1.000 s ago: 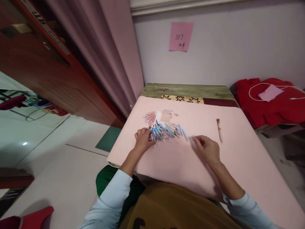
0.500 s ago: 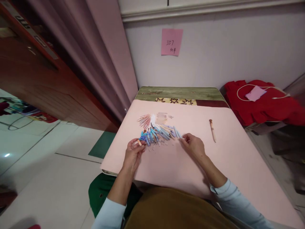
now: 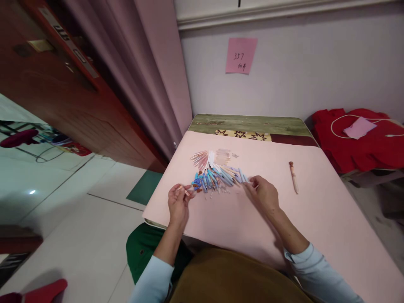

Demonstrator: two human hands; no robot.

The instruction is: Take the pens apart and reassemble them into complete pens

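Observation:
A heap of pen parts (image 3: pixel 217 173), blue, white and pinkish barrels and caps, lies on the pink table cover (image 3: pixel 240 219). My left hand (image 3: pixel 178 201) is raised just left of the heap and pinches a small pale pen piece (image 3: pixel 183 190) between its fingertips. My right hand (image 3: pixel 263 194) rests at the heap's right end, its fingers closed on a thin pale piece there. A single assembled pen (image 3: pixel 293 177) lies apart on the right of the cover.
The table's green wooden far end (image 3: pixel 249 123) meets a grey wall with a pink note (image 3: pixel 240 55). Red cloth with a white cable (image 3: pixel 362 134) lies to the right. A curtain and a brown door stand on the left, over a pale tiled floor.
My left hand has lifted off the heap's left end with a small piece and pulled back towards me. My right hand has moved left to the heap's right end.

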